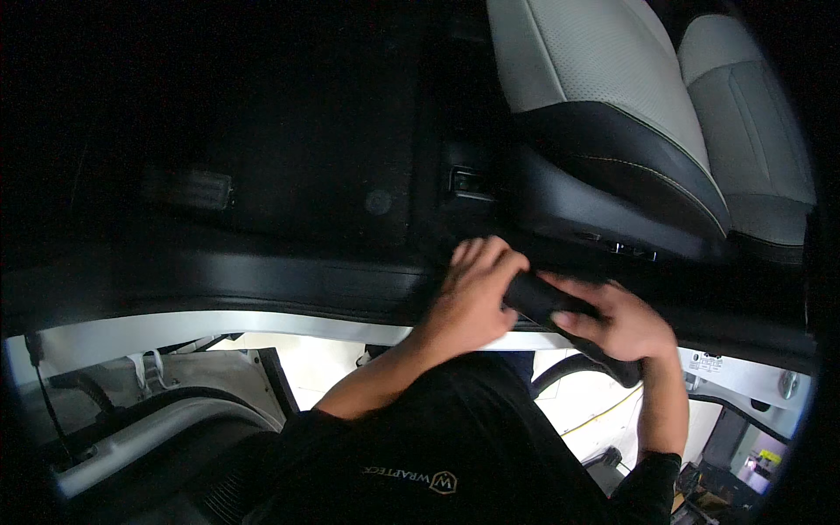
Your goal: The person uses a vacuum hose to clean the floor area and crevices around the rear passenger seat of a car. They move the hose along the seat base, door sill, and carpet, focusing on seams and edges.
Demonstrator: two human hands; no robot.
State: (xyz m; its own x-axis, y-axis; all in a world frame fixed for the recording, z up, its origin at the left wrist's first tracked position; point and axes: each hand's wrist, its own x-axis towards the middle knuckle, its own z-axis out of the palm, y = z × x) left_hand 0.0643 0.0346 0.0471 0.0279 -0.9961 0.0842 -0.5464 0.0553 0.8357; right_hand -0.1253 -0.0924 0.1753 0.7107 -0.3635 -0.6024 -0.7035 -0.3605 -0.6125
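My left hand (476, 292) and my right hand (613, 321) hold a long black tubular piece (581, 335), over the door sill of a car. The left hand grips its upper left end, with the thumb near the sill. Further down its length, my right hand closes around it from above, partly blurred. The piece slants down to the right; its far end in the footwell is hidden in the dark. A black curved hose or strip (558, 374) shows beneath it, and whether they join is unclear. The black sill trim (315, 282) runs beside my left hand.
A light grey and black car seat (610, 85) stands at upper right, with controls on its side. The dark footwell (315, 164) holds a pedal-like part (203, 190). An open white car door (164, 420) is at lower left. A yellow cord (600, 415) lies on the pale floor.
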